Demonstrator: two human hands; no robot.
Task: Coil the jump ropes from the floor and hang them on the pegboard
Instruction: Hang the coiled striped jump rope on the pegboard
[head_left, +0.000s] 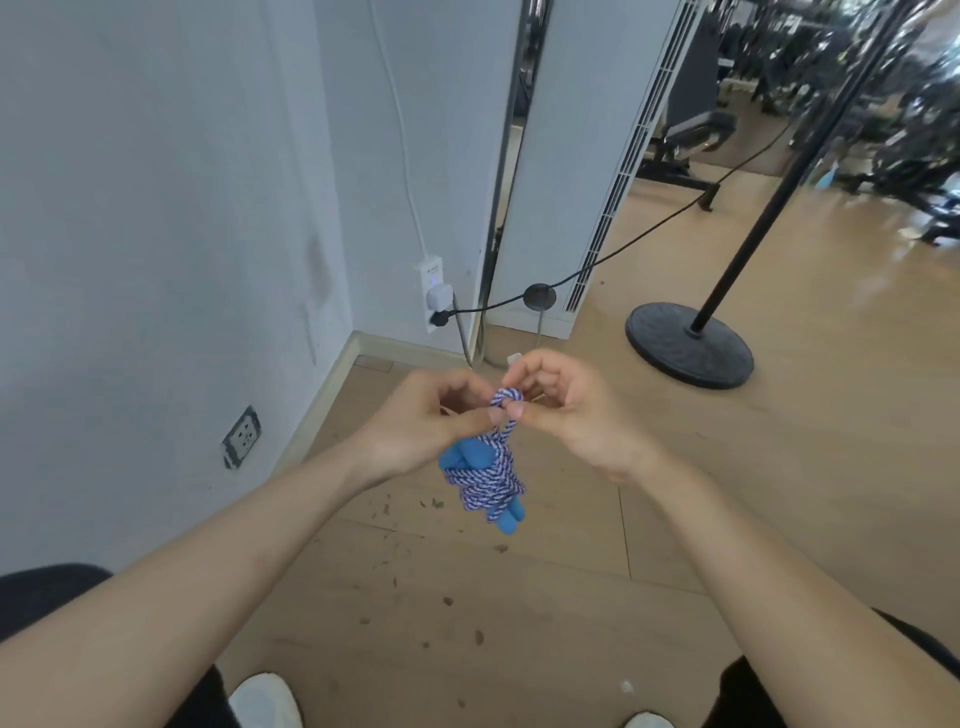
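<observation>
A blue-and-white braided jump rope (485, 475) hangs in front of me as a tight bundle, wound around its two blue handles, whose ends stick out at the upper left and lower right. A small loop of the rope stands up at the top of the bundle. My left hand (436, 421) pinches that loop from the left, thumb and fingers closed on it. From the right, my right hand (563, 408) pinches the same loop, its fingertips meeting the left thumb. No pegboard is in view.
A white wall with a power strip (434, 299) and a socket (243, 436) stands to the left. A black cable (623, 249) runs to a pole stand with a round black base (688, 345) at right. Gym machines fill the far right. Wooden floor lies below, my shoes at the bottom edge.
</observation>
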